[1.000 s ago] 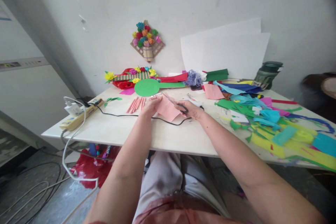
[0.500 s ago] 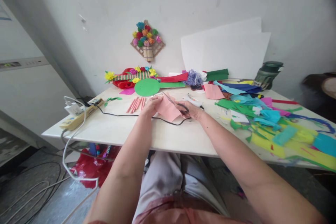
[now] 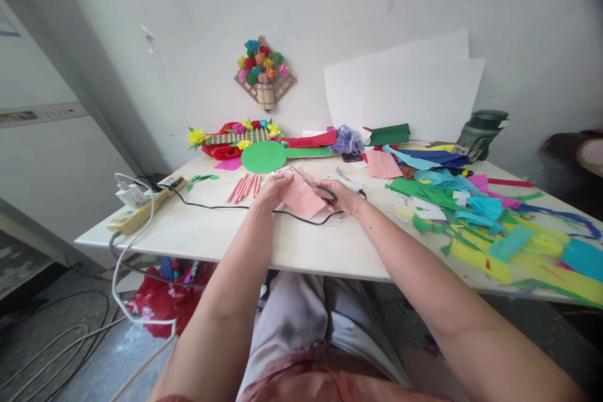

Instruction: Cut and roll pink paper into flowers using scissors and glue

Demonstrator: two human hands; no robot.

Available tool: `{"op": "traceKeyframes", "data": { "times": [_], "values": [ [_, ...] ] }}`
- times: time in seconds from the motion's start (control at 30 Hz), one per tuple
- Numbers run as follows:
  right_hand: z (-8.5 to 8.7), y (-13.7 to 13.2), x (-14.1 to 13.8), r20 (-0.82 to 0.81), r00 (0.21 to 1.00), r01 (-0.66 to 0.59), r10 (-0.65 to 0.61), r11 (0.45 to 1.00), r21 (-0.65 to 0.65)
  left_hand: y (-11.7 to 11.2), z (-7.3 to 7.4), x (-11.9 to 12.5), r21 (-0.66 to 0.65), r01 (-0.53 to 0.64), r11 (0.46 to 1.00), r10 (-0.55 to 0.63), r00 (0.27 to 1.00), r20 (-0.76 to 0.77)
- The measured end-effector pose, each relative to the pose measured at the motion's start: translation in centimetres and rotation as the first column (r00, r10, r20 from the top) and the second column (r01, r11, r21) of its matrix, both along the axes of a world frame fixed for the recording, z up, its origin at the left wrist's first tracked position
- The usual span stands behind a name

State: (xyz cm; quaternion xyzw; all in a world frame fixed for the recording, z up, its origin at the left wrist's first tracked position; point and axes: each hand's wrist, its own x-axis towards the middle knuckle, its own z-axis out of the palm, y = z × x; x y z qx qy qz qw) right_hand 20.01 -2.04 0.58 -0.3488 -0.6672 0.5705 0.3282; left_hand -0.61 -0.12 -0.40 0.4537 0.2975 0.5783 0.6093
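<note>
My left hand (image 3: 272, 190) pinches the left edge of a sheet of pink paper (image 3: 302, 196) just above the table. Black-handled scissors (image 3: 328, 193) are in my right hand (image 3: 345, 197), their blades lying along the sheet's upper edge and pointing left. Whether the blades are apart is too small to tell. Several thin pink paper rolls (image 3: 244, 188) lie to the left of my left hand. Behind the sheet rests a green paper-covered disc (image 3: 264, 157) with a long green handle.
Coloured paper scraps (image 3: 480, 220) cover the table's right side, with a dark green bottle (image 3: 483, 133) behind them. A black cord (image 3: 211, 206) runs under my hands from a power strip (image 3: 146, 205) at left. A glue gun (image 3: 346, 181) lies behind my right hand.
Almost nothing differs. Both hands, the pink paper and the scissors stay in nearly the same place, with only a very slight shift of the right hand and scissors.
</note>
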Motion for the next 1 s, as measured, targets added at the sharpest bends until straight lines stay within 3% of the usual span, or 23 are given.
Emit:
{"op": "traceKeyframes", "data": {
  "times": [0.33, 0.73, 1.0],
  "values": [
    [-0.4, 0.2, -0.1, 0.009, 1.000, 0.018, -0.018, 0.997, 0.070, 0.4, -0.2, -0.2, 0.003, -0.009, 1.000, 0.009, 1.000, 0.016],
    [1.1, -1.2, -0.1, 0.014, 1.000, -0.018, 0.018, 0.999, -0.033, 0.1, -0.1, -0.1, -0.017, 0.015, 1.000, -0.016, 0.999, -0.043],
    [0.5, -0.5, -0.4, -0.006, 1.000, 0.022, -0.022, 0.997, -0.068, 0.0, 0.0, -0.1, -0.025, 0.024, 0.999, -0.025, 0.998, -0.051]
  ]
}}
